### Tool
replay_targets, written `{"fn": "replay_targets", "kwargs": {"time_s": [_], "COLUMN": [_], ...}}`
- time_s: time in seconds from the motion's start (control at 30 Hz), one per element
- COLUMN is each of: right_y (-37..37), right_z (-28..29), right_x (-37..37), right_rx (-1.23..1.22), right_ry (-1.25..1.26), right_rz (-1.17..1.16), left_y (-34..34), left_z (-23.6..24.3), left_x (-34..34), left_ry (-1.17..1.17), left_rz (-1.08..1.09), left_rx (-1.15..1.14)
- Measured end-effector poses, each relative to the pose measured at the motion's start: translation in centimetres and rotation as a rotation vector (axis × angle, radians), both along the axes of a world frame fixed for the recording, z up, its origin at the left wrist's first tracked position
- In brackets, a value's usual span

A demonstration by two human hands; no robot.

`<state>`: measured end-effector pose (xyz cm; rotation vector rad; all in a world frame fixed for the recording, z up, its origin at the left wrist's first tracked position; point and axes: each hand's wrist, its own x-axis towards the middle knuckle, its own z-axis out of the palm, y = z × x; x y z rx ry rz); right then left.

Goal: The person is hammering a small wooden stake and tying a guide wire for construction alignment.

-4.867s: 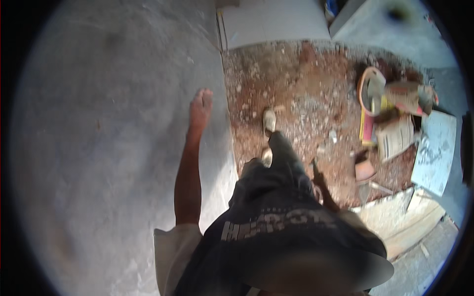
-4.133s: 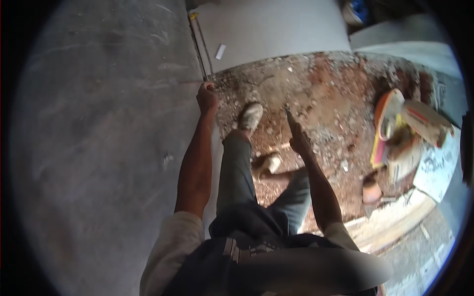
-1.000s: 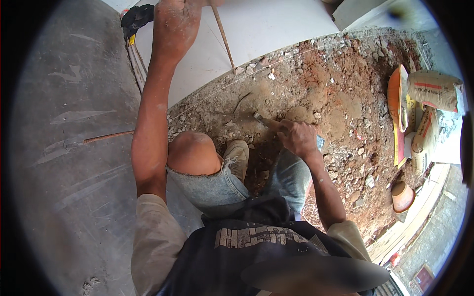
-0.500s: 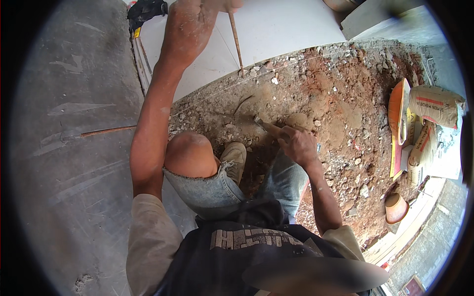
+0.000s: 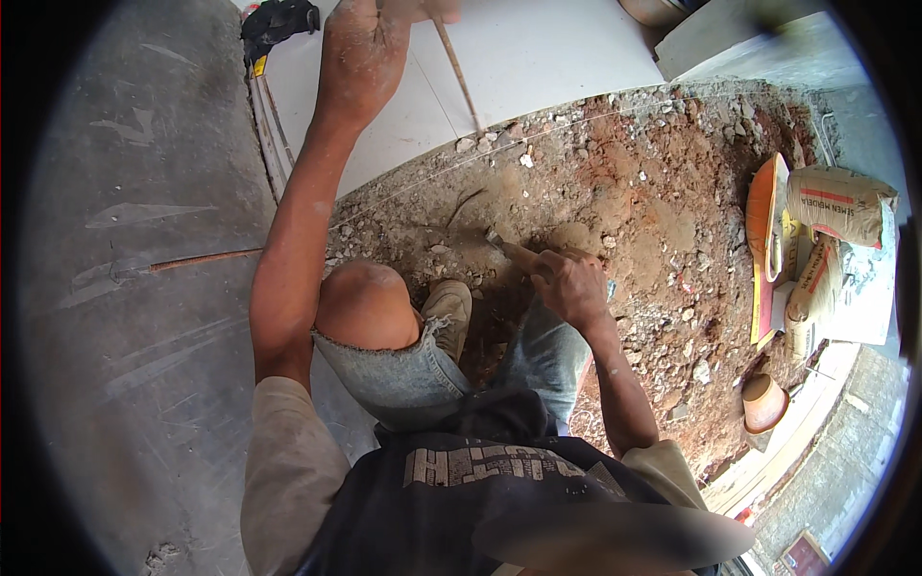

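My left hand (image 5: 363,53) is raised at the top of the view, its fingers partly cut off by the frame edge. They close on the upper end of a thin, rusty metal rod (image 5: 455,72), which slants down to the border between white tile and dirt. Low over the dirt, my right hand (image 5: 574,288) grips the wooden handle of a hammer (image 5: 520,253). Its small metal head points left, above the loose soil. A bent dark wire (image 5: 467,204) lies on the dirt just beyond the hammer head.
A taut string (image 5: 423,180) runs along the tile edge. Another rusty rod (image 5: 206,259) sticks out over the grey floor at left. Cement bags (image 5: 837,204), an orange basin (image 5: 765,206) and a bucket (image 5: 765,403) stand at right. A black cloth bundle (image 5: 279,24) lies at the top left.
The rod's lower tip has shifted slightly right relative to the tile edge. My right hand and the hammer stay nearly where they were; the whole view has drifted a little.
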<state>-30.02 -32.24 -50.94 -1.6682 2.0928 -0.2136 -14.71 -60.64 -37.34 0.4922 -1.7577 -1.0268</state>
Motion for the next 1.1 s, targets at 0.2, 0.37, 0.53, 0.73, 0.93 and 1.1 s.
{"fn": "replay_targets", "kwargs": {"time_s": [0.2, 0.37, 0.53, 0.73, 0.93, 1.1], "right_y": [0.3, 0.4, 0.2, 0.4, 0.5, -0.2], "right_z": [0.1, -0.5, -0.7, -1.2, -1.1, 0.5], "right_x": [-0.1, -0.4, -0.5, -0.3, 0.1, 0.2], "right_rx": [0.044, -0.021, 0.01, 0.094, 0.096, 0.125], "right_ry": [-0.028, -0.018, 0.009, 0.015, 0.003, -0.014], "right_rz": [-0.078, -0.039, -0.059, -0.029, -0.106, -0.076], "left_y": [1.0, 1.0, 1.5, 1.2, -0.1, -4.2], "left_z": [0.6, 1.3, 1.8, 0.9, -1.4, -5.1], "left_x": [0.9, 1.4, 1.3, 1.0, 0.8, 3.0], "left_ry": [-0.045, 0.089, 0.022, 0.106, 0.103, 0.444], "left_rz": [0.061, 0.116, 0.156, 0.144, -0.013, -0.2], "left_rx": [-0.011, -0.005, -0.029, -0.049, -0.111, 0.245]}}
